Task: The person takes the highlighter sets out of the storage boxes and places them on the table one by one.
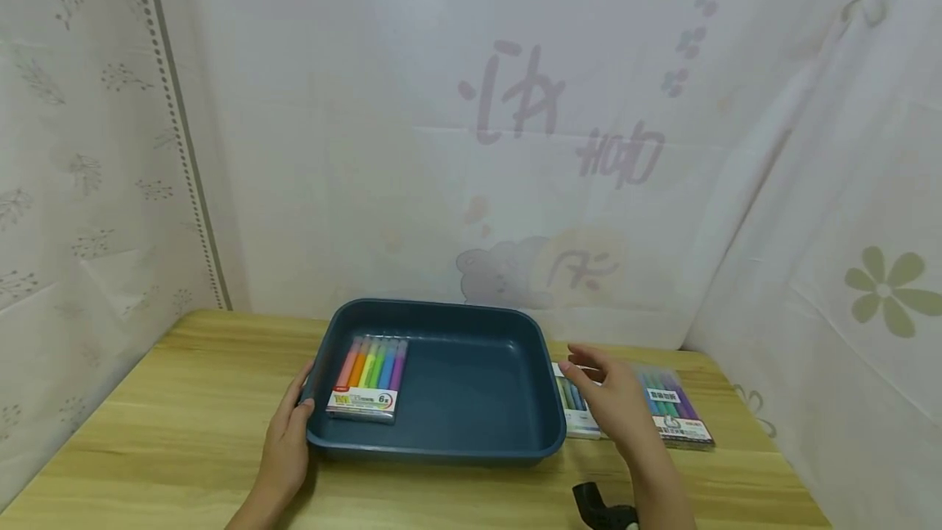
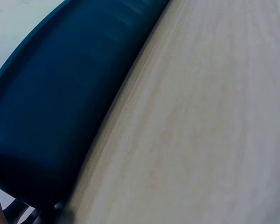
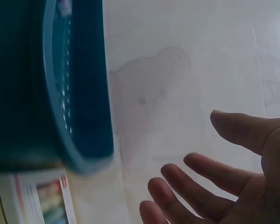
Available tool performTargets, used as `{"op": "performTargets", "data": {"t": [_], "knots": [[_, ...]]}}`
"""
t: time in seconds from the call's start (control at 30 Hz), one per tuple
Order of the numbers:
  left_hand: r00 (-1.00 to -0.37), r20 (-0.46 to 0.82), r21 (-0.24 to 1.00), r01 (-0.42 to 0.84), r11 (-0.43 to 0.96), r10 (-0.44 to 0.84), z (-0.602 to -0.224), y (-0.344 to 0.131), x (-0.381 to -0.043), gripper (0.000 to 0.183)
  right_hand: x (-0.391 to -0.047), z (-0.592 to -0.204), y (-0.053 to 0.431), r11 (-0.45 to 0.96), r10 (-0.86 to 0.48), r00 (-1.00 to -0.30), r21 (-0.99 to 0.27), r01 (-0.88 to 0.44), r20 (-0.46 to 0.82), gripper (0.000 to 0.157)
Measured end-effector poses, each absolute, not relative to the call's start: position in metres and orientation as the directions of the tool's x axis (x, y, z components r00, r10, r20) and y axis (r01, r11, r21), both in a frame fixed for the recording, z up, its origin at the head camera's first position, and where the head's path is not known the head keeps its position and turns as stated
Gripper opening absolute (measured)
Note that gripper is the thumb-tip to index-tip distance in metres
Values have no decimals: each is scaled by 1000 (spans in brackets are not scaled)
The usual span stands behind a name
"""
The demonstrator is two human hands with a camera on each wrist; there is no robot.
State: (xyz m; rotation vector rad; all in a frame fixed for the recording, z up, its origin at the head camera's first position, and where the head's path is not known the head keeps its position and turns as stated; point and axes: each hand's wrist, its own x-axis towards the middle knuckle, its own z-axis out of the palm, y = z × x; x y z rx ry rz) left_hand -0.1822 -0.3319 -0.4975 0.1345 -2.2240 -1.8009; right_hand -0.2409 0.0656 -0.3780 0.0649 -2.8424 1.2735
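A dark blue plastic bin stands on the wooden table. My left hand holds its left end, thumb at the rim and fingers along the outer wall; in the left wrist view the bin's side fills the upper left. Inside the bin, at its left, lies a pack of coloured markers. My right hand hovers just right of the bin with fingers spread and nothing in them. Partly hidden beside that hand, a white-labelled pack lies against the bin's right side.
Farther right, another pack of coloured pens lies on the table, partly behind my right hand. A black curved object sits near the front edge by my right forearm. Patterned white curtains hang behind and on both sides of the table.
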Motion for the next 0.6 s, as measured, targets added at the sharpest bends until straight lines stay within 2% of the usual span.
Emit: {"op": "performTargets", "data": {"t": [0.23, 0.6], "knots": [[-960, 154, 973, 105, 208, -236, -499, -335, -182, 51, -239, -383, 35, 601, -57, -998, -797, -57, 28, 58], [-963, 120, 982, 79, 174, -243, -497, -332, -184, 52, -245, -393, -9, 564, -93, -995, -821, -86, 40, 51]]}}
